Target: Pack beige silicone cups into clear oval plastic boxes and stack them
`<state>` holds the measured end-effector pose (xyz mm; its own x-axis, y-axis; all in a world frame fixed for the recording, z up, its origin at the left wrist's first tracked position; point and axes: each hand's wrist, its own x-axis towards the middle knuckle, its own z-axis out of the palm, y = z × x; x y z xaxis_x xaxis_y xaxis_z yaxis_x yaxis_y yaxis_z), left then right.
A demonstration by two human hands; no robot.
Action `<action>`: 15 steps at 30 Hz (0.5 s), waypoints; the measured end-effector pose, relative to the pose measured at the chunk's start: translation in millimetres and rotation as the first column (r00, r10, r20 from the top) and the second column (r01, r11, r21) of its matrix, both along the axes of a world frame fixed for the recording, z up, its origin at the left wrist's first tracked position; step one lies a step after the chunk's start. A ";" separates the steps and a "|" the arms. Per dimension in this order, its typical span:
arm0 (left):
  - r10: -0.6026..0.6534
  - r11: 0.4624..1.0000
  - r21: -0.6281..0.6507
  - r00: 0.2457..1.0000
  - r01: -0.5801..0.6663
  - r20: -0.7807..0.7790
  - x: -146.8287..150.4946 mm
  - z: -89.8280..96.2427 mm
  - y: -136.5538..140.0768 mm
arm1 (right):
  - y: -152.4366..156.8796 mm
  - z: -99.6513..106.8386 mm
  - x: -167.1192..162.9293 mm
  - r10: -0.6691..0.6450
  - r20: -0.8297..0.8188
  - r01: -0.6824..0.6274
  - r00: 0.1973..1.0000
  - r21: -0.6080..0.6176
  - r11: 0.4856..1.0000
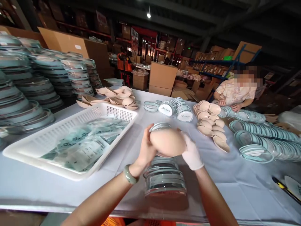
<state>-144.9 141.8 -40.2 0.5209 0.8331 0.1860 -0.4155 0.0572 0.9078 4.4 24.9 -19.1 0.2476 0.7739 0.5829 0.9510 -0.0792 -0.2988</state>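
Above pale warehouse table [230, 182] — beige cup [167, 142]

A strip of bare table [128, 144] is left between the white basket [39, 165] and the left hand [147, 147], but nearer the front edge it is crossed by the left forearm [103, 197]. Between the hands, low passage is blocked by the held beige cup [167, 142] and the row of clear cases [166, 182] below. Beyond, the middle is obstructed by logo-marked cases [184, 116]. A broader stretch is left open right of the right forearm [213, 196], bounded by loose cups [207, 122], banked cases [270, 135] and a cutter [285, 188]. The far left is walled off by tall stacks [44, 72].
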 end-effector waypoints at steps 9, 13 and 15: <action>-0.496 0.868 -0.025 0.868 0.496 0.018 -22.1 29.4 1.2 | -37.9 1.5 -11.1 0.017 0.483 -0.068 0.876 0.088 0.994; -0.275 0.894 0.304 0.939 0.328 -0.205 -40.2 -8.2 -14.4 | -46.6 -41.1 20.0 -0.131 -0.036 0.134 0.991 0.065 0.989; 0.035 0.818 0.550 0.941 0.166 -0.337 -50.3 -41.3 -30.0 | -46.0 -54.8 27.6 -0.129 -0.153 0.130 0.980 0.000 0.991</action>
